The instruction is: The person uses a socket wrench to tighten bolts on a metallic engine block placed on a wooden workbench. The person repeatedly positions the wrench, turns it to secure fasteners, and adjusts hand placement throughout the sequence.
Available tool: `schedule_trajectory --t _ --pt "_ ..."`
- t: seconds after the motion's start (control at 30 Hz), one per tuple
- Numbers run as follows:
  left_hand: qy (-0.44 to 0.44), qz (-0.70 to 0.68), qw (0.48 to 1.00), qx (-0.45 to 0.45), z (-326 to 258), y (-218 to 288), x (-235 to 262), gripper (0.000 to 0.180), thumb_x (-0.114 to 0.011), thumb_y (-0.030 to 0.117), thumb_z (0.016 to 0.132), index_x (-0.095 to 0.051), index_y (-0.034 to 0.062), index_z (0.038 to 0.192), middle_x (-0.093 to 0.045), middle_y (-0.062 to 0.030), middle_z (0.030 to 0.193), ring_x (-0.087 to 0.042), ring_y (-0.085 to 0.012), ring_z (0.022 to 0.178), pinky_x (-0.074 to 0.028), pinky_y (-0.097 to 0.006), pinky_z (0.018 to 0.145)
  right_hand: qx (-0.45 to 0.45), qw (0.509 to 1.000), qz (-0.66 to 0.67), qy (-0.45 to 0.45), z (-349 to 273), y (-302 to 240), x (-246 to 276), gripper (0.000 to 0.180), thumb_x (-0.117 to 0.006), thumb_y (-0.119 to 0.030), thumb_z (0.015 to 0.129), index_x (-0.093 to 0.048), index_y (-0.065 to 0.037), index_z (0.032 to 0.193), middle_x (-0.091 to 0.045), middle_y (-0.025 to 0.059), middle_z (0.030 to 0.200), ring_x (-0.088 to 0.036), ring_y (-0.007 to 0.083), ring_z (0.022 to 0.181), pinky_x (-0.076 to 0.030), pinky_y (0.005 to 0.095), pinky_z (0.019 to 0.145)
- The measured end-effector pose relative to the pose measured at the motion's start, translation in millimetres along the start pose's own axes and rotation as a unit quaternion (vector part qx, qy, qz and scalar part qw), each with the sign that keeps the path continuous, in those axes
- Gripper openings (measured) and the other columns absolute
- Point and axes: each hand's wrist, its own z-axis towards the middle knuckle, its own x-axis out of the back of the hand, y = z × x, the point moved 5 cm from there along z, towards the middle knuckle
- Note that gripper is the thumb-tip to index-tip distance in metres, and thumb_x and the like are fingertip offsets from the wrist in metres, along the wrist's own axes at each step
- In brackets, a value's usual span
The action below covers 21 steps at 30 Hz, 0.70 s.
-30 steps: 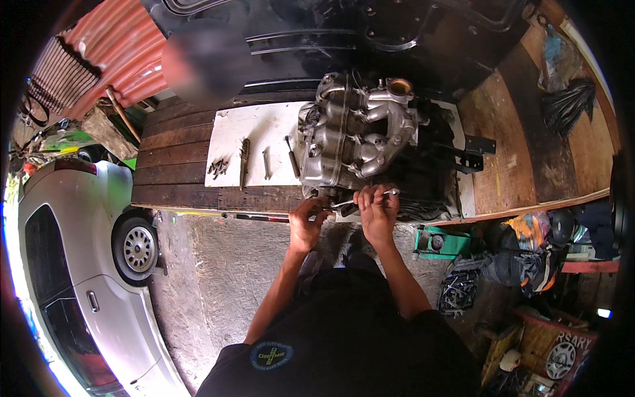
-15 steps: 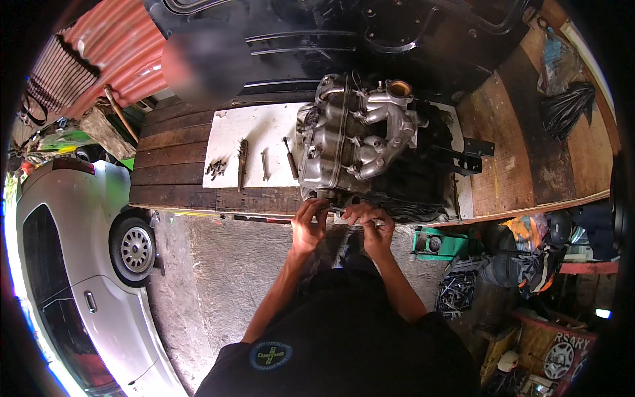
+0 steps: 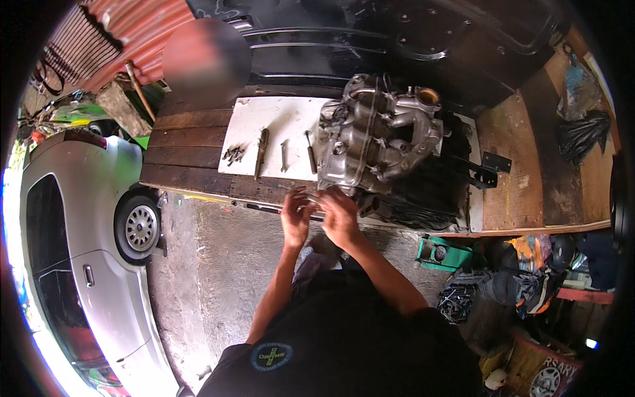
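A silver metal engine part [image 3: 357, 145], with a cylinder-head-like body and curved intake pipes, sits on the bench. My left hand [image 3: 296, 217] is at the bench's front edge, left of the engine part, with its fingers curled inward. Close beside it, my right hand [image 3: 338, 215] is just below the engine part's near left corner, its fingers bent toward the left hand. The fingertips meet around something small and pale that blur and the fingers mostly hide. On a white board [image 3: 241, 119] lie a spanner [image 3: 284, 156], a dark-handled tool [image 3: 311, 153], a long slim tool [image 3: 262, 153] and several small bolts [image 3: 233, 155].
The wooden bench [image 3: 182, 142] runs across in front of me, backed by a black metal panel [image 3: 317, 49]. A black bracket [image 3: 486, 171] lies right of the engine part. A silver car [image 3: 99, 231] stands at left, and a green jack [image 3: 446, 255] is on the floor at right.
Both hands have moved left, away from the engine part's near lower end, and come closer together. The bench and engine part appear farther right as the view shifts.
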Motion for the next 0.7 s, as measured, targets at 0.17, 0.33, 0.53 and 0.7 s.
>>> schedule_trajectory --t 0.17,0.33,0.53,0.7 --pt "0.181 0.000 0.983 0.028 -19 -1 82 0.029 -0.056 0.007 0.091 -0.049 0.0011 0.119 -0.057 -0.0039 0.083 -0.053 -0.0089 0.069 -0.047 -0.025 0.063 0.024 0.920 -0.355 -0.167 -8 69 -86 0.023 -0.057 -0.005 0.078 -0.063 -0.003 0.100 -0.066 0.0131 0.087 -0.063 0.0274 0.069 -0.053 0.0371 0.059" --pt "0.230 0.017 0.972 0.054 -34 -3 113 0.025 -0.050 0.010 0.093 -0.051 0.0056 0.118 -0.057 -0.0054 0.085 -0.053 -0.0101 0.068 -0.047 -0.026 0.062 -0.075 0.860 -0.344 -0.370 -18 72 -92 0.019 -0.058 -0.013 0.081 -0.064 -0.003 0.096 -0.066 0.0148 0.078 -0.064 0.0306 0.059 -0.052 0.0415 0.053" --pt "0.201 -0.047 0.973 0.104 -34 -20 92 0.024 -0.050 0.010 0.092 -0.051 0.0050 0.115 -0.059 -0.0059 0.087 -0.054 -0.0108 0.072 -0.047 -0.027 0.066 -0.090 0.911 -0.238 -0.325 -12 21 -86 0.040 -0.068 -0.008 0.072 -0.060 -0.002 0.111 -0.066 0.0200 0.088 -0.066 0.0326 0.079 -0.054 0.0404 0.070" --pt "0.009 -0.004 0.996 0.089 -30 -15 53 0.022 -0.055 0.009 0.092 -0.054 0.0004 0.112 -0.061 -0.0059 0.098 -0.058 -0.0130 0.090 -0.049 -0.029 0.079 -0.051 0.985 0.069 -0.148 -1 -13 -49 0.018 -0.051 0.001 0.087 -0.057 0.001 0.104 -0.060 0.0133 0.078 -0.058 0.0226 0.063 -0.048 0.0302 0.060"
